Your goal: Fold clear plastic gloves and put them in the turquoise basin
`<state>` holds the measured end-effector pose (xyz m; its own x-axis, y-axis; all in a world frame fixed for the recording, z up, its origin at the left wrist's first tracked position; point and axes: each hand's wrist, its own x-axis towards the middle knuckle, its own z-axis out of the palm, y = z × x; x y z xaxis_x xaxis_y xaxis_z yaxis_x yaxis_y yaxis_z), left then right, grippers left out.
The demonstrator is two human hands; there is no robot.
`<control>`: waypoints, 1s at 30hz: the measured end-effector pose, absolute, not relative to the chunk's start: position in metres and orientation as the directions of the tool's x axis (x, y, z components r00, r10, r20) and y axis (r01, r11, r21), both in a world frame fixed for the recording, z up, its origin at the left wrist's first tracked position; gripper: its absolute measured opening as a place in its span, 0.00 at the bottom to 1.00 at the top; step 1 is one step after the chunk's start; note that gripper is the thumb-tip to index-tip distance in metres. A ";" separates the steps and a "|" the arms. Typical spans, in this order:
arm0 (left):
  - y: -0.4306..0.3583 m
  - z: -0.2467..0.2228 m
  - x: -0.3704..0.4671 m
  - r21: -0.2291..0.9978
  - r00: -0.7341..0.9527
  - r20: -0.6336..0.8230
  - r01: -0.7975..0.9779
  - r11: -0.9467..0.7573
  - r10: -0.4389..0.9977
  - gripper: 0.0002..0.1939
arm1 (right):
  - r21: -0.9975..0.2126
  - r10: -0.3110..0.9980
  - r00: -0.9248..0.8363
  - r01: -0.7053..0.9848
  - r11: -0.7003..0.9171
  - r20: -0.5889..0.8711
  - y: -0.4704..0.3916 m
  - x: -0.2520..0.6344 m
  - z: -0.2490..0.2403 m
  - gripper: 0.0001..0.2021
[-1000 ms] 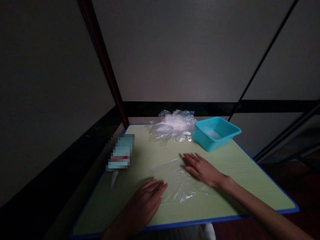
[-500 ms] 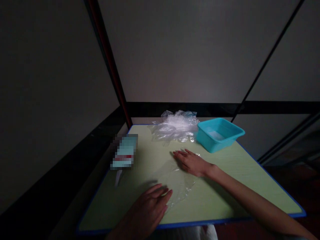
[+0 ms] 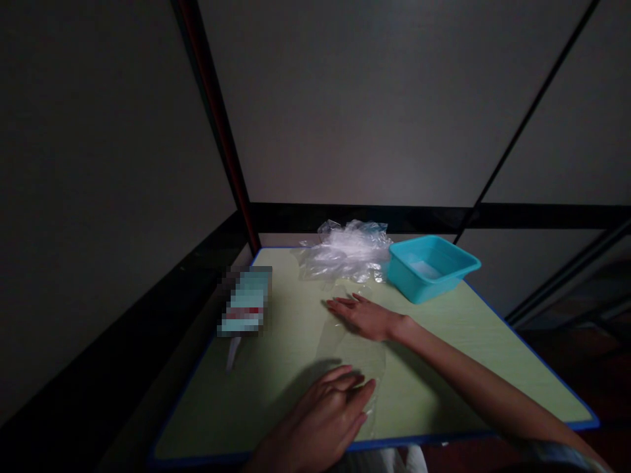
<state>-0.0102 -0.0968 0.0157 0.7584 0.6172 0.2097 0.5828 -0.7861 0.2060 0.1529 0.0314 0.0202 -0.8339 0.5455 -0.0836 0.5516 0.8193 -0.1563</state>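
Note:
A thin clear plastic sheet or bag point(image 3: 359, 351) lies flat on the pale green table point(image 3: 434, 368), running from near the front edge towards the middle. My right hand point(image 3: 365, 317) rests on its far part, palm down with fingers stretched out. On its near part, by the table's front edge, lies my left hand point(image 3: 328, 417), fingers spread and pointing right. Neither hand grips anything. Behind them a crumpled heap of clear plastic point(image 3: 345, 253) sits at the back of the table.
A turquoise basket point(image 3: 426, 289) with something whitish inside stands at the back right, touching or close to the heap. At the left edge is a pixelated pale object point(image 3: 246, 302), with a whitish strip point(image 3: 233, 353) below it. Walls border the table behind and on the left.
My left hand has moved right over the near part of the plastic. My right hand has shifted slightly left. The plastic now lies straighter and smoother.

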 end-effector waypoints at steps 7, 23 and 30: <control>-0.092 0.018 0.016 0.191 0.784 0.177 0.566 -0.802 0.595 0.19 | -0.272 0.451 -0.891 0.447 0.852 -0.049 0.031 0.139 0.022 0.34; -0.022 -0.019 -0.053 0.480 0.376 0.286 0.740 -0.472 0.881 0.25 | -0.405 0.709 -0.689 0.611 0.680 0.151 0.027 0.233 0.004 0.43; -0.025 -0.023 -0.050 0.451 0.374 0.307 0.753 -0.479 0.875 0.24 | -0.329 0.732 -0.676 0.674 0.661 0.085 0.029 0.233 0.000 0.38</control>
